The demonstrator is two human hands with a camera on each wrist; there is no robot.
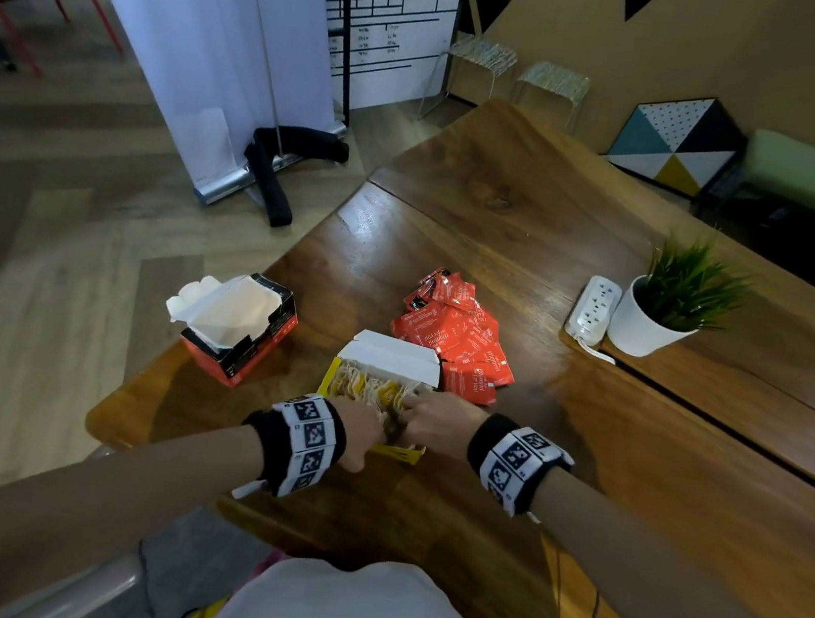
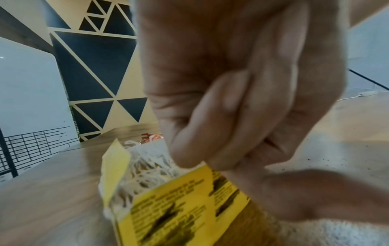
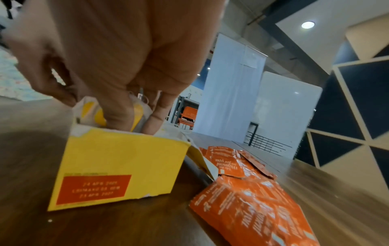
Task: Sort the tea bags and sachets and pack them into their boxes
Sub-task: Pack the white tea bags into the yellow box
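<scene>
Red sachets [image 1: 459,336] beside two boxes [image 1: 380,383]

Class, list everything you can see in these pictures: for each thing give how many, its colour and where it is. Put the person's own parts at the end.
yellow box: one, yellow, open, near table edge, under both hands
tea bags: many, pale with strings, inside the yellow box
red sachets: a loose pile, red, right of and behind the yellow box
red and black box: one, open, white inside, left of the yellow box
power strip: one, white, beside the pot
potted plant: one, green in a white pot, right side of table
table: one, dark wood
left hand: at the yellow box's near end
right hand: fingers reaching down among the tea bags
</scene>
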